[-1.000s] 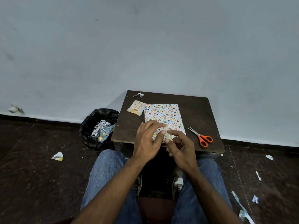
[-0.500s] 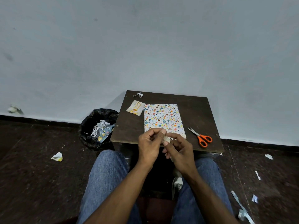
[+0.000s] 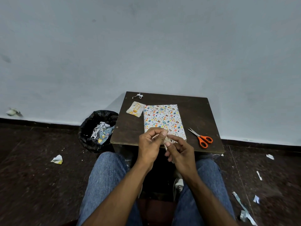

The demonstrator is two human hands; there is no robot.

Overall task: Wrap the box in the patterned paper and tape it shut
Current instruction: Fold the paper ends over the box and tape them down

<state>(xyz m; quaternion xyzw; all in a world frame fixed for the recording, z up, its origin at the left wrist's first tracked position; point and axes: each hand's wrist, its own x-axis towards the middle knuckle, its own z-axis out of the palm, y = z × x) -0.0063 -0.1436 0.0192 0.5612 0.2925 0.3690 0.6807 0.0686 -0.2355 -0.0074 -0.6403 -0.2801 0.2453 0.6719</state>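
The left hand (image 3: 149,145) has lifted off the wrapped box (image 3: 163,119) and drawn back toward the near edge of the bench (image 3: 200,111). It now meets the right hand (image 3: 181,152) there, both pinching a small pale strip (image 3: 166,141), seemingly tape.

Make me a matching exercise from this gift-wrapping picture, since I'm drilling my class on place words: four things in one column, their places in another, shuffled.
Things:
1. scissors
2. wrapped box
3. bin
4. small card

Places:
A. on the floor, left of the table
B. middle of the tabletop
C. on the table, right of the box
D. on the table, by the box's far left corner

Pairs: 1-C, 2-B, 3-A, 4-D
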